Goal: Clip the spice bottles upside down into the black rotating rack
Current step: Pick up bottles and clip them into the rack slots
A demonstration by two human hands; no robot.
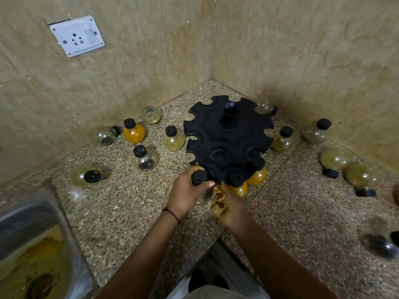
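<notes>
The black rotating rack [226, 134] stands in the counter corner, its rim cut with round slots. Two orange-filled bottles [258, 176] hang at its near edge on the lower tier. My left hand [185, 193] grips a clear round bottle [204, 196] with a black cap [199, 177], cap up, at the rack's near-left rim. My right hand [226, 203] touches the same bottle from the right, below the rack. Several loose round bottles lie or stand around the rack, among them an orange one [133, 132] at the back left.
Tiled walls close the corner behind and to the right of the rack. A steel sink [28, 214] with yellow-stained water sits at the near left. A white wall socket [77, 35] is at the upper left. More bottles [336, 158] lie along the right wall.
</notes>
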